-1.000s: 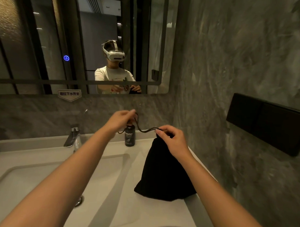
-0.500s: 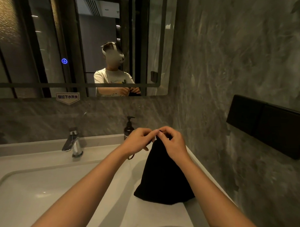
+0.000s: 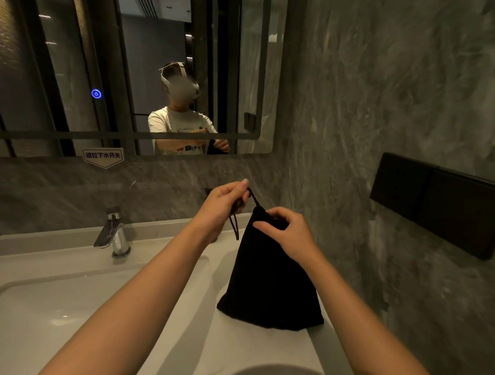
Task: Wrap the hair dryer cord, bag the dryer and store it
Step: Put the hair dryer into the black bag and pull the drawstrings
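A black cloth drawstring bag (image 3: 268, 286) stands bulging on the white counter (image 3: 235, 352) right of the basin. The hair dryer itself is hidden, whatever fills the bag cannot be seen. My right hand (image 3: 288, 233) pinches the gathered neck of the bag at its top. My left hand (image 3: 223, 206) is closed on the black drawstring (image 3: 235, 226), held up and to the left of the neck, with a loop of cord hanging below the fingers.
A white basin (image 3: 54, 307) with a chrome tap (image 3: 112, 236) lies to the left. A dark soap bottle is mostly hidden behind my left hand. A mirror (image 3: 132, 71) covers the back wall; a black wall panel (image 3: 442, 202) juts from the grey right wall.
My left hand came in to meet the right at the bag's neck, then drew away up and left with the drawstring. The bag stays upright on the counter.
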